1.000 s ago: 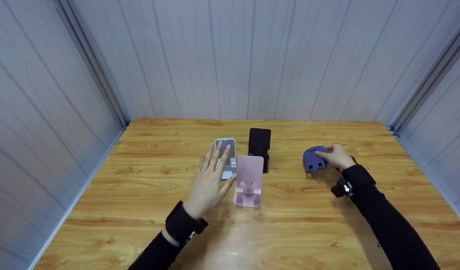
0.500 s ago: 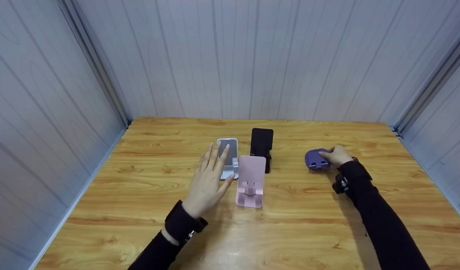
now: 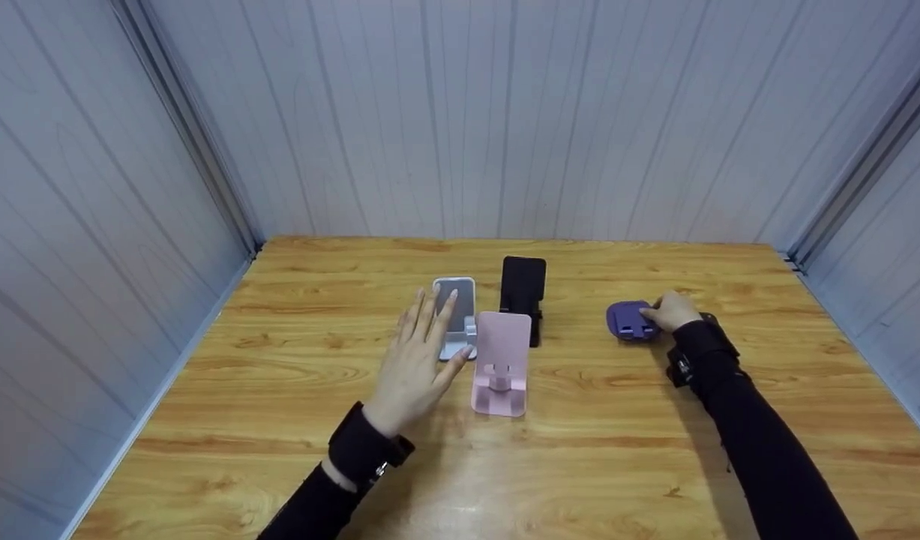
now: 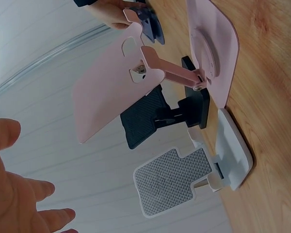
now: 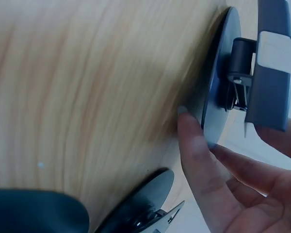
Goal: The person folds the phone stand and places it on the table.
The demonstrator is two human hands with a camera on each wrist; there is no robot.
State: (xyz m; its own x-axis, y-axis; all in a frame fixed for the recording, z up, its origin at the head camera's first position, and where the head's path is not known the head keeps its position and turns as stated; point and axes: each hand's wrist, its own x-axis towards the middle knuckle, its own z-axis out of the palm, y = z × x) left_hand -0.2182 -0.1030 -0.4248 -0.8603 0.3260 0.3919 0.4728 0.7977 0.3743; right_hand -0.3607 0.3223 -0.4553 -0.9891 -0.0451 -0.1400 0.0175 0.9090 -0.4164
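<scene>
A left hand (image 3: 407, 367), fingers apart, hovered by a white stand (image 3: 465, 305) and pink stand (image 3: 502, 339), which a nudge might have toppled; at the counter's (image 3: 579, 450) right, a purple stand (image 3: 627, 319), pinched by the right hand (image 3: 673, 310), could have slipped if gripped loosely.

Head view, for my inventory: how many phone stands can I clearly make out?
4: white stand partly behind the left hand, pink stand in front, black stand behind it, purple stand in the right hand. A dark shape past that hand may be another, partly hidden.
</scene>
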